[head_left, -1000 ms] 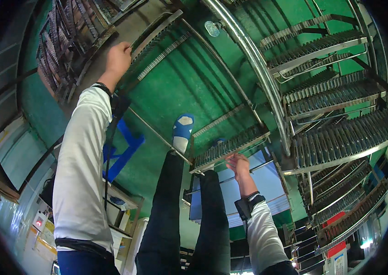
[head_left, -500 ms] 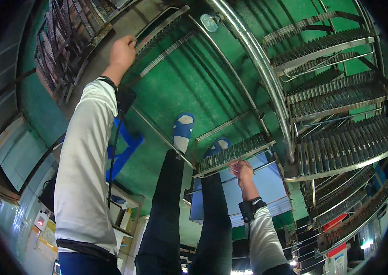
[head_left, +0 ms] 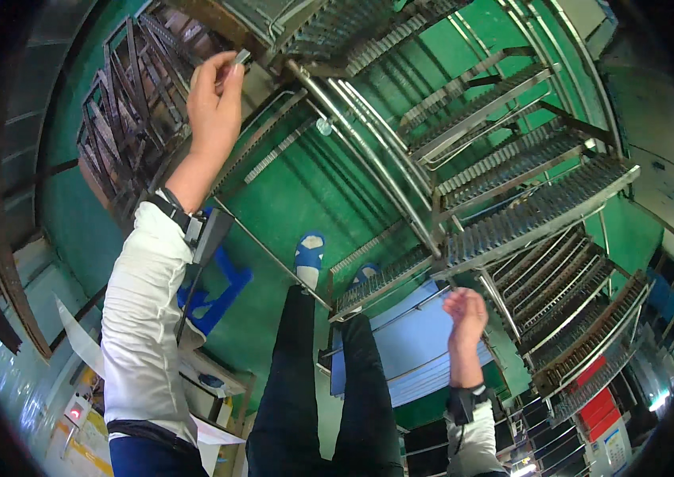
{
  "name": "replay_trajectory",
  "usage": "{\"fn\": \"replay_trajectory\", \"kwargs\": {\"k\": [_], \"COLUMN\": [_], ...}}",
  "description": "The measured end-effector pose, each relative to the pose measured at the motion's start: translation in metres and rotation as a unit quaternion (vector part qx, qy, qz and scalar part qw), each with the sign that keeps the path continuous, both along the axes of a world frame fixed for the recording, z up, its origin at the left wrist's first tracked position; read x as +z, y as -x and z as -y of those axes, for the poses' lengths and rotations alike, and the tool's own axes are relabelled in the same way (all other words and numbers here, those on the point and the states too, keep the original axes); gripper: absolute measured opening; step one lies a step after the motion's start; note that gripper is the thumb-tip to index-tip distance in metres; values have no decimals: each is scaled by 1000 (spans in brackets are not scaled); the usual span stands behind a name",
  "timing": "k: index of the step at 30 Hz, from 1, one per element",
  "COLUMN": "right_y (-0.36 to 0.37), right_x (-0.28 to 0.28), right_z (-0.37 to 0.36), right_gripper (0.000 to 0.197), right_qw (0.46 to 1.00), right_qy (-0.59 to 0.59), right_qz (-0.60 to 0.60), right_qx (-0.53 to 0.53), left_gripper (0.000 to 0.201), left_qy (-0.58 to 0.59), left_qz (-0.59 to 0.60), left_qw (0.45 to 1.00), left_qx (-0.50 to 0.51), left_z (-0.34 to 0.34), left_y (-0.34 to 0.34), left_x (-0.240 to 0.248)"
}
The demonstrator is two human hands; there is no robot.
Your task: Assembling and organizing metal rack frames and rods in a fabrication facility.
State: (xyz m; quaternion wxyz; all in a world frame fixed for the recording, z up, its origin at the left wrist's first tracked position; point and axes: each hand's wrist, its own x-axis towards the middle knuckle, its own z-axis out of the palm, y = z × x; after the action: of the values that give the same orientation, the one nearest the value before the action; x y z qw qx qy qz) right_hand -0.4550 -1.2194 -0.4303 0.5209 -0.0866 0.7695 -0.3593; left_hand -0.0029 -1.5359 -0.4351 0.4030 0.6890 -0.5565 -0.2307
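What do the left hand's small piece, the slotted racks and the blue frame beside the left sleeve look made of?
Small piece in the left hand: probably grey metal, given its sheen, but too small to be sure.
Slotted racks: likely bare steel, from edge glints.
Blue frame: perhaps plastic from its even colour; painted metal is possible.

Workshop, slotted metal racks [head_left: 539,213], green floor [head_left: 271,208]

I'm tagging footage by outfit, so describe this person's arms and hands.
The left hand and right hand are gloveless. The left sleeve and right sleeve are white and creased; a black band marks where the left one meets dark blue cloth. Both wrists wear black straps, the left with a dark, boxy device.
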Motion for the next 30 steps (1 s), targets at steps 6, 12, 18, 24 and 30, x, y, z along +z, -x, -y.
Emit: {"fn": "replay_trajectory", "kwargs": {"k": [6,12,18,24,30], "right_y": [-9,-3,21,28,9], "right_x": [102,113,101,120,158], "right_z": [135,188,198,210,217], "right_gripper": [46,32,26,22,11], "right_qw": [982,971,982,985,963], "right_qy": [187,235,171,138,262], "right_qz": [-38,23,-63,-100,-65], "right_qx": [3,-27,-44,-16,14], "left_gripper": [65,66,59,42,38], "left_qy": [25,-61,-154,-119,-120], "left_qz": [142,-63,-150,-156,-126], "left_qw": [983,994,975,980,984], "left_qx": [-113,-62,-60,-37,-35], "left_z": [77,124,126,139,148], "left_y": [24,60,90,86,69], "left_x": [19,28,76,73,96]}}
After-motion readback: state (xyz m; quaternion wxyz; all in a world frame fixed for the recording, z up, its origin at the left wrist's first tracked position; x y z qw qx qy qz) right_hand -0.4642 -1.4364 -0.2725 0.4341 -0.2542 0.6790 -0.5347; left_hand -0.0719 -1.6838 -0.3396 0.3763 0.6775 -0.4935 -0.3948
